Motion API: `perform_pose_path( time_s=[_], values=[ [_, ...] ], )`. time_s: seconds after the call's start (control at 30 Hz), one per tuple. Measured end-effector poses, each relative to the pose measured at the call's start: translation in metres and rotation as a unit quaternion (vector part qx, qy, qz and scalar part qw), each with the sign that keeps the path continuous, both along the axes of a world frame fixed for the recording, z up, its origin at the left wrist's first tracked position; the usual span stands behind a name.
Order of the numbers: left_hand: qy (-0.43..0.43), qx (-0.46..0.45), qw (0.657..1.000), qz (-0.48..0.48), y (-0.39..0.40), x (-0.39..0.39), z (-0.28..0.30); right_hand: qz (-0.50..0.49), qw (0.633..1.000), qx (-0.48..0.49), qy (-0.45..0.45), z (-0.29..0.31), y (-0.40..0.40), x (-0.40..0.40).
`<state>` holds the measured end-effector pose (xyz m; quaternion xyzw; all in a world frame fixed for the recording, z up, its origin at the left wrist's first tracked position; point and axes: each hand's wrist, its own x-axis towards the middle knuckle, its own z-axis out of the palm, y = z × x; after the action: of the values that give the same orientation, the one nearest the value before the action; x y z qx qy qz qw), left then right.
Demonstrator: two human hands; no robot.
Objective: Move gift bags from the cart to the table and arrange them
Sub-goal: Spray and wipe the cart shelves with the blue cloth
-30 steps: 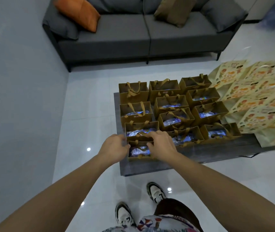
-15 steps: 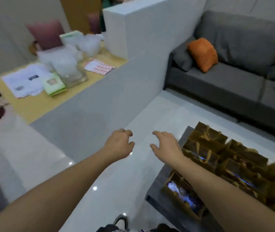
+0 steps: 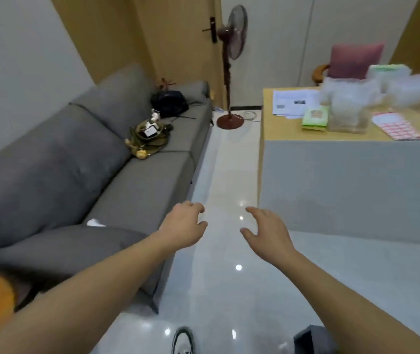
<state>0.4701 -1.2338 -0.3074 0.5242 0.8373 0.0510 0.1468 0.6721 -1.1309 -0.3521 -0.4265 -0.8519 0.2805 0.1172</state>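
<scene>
Head view showed left hand (image 3: 183,227) and right hand (image 3: 267,229) loosely spread, holding nothing above the floor (image 3: 229,175); no gift bags or cart visible. Best to locate the cart before reaching.

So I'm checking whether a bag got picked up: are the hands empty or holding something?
Empty. Left hand and right hand hang over the floor, fingers loosely curled, nothing between them.
</scene>
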Motion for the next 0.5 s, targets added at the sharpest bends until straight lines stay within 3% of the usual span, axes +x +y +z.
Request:
perform_pose_path(
  time_s=[0.23,0.5],
  values=[
    [0.0,0.013,0.98,0.199,-0.182,-0.082,-0.002,0.191,0.982,0.012,0.009,0.011,-0.11,-0.137],
    [-0.045,0.026,0.923,0.382,-0.406,-0.16,-0.025,0.342,0.94,-0.012,-0.004,-0.007,-0.295,-0.281]
  ],
)
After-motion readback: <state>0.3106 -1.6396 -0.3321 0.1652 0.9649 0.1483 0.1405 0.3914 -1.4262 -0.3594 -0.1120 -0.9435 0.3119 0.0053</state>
